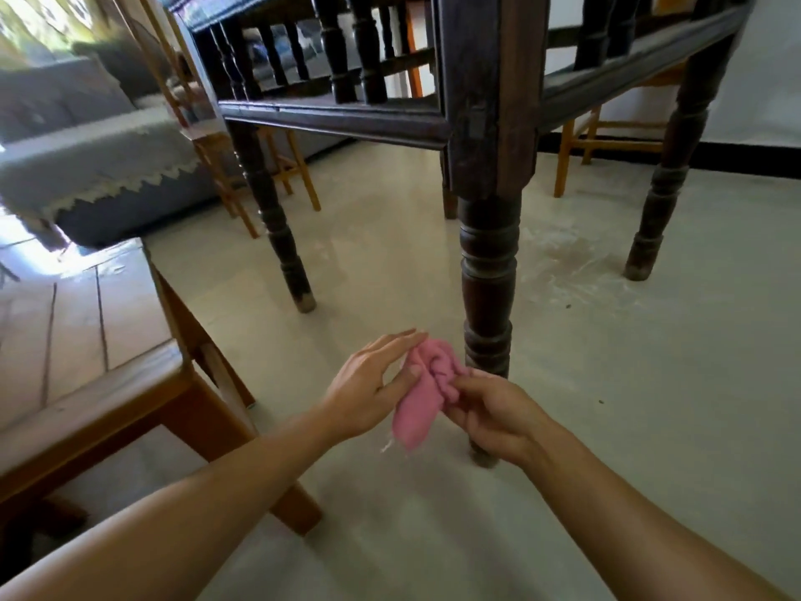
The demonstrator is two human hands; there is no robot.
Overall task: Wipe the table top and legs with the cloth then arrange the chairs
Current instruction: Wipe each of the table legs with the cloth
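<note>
Low view beneath a dark wooden table (pixel 338 119), seen from floor level. The pink cloth (pixel 422 396), bunched into folds, hangs at 6 o'clock of the picture's centre, held between both hands and clear of the floor (pixel 650 383). The left hand (pixel 368 383) lies at 9 o'clock of the cloth, its fingers nearly straight along the cloth's upper edge, with the thumb pressing the fabric against them in a pinch. The right hand (pixel 494 416) lies at 3 o'clock of the cloth, its fingers curled and clamped on the gathered folds. The near table leg (pixel 487 275), turned and ringed, stands at 1 o'clock of the cloth, just behind it; whether fabric touches wood cannot be told. The right hand covers the leg's lower part, and the foot shows below the wrist. The far-left leg (pixel 277 227) stands at 11 o'clock and the right leg (pixel 663 184) at 2 o'clock, both well apart from the hands, with open floor between all three. A whitish dusty patch (pixel 563 262) marks the floor between the near leg and the right leg. A light wooden bench (pixel 86 383) bounds the space at 9 o'clock, its corner leg near the left forearm. Light wooden chair legs (pixel 299 175) stand behind the table at 11 o'clock, beside a grey sofa (pixel 86 167).
</note>
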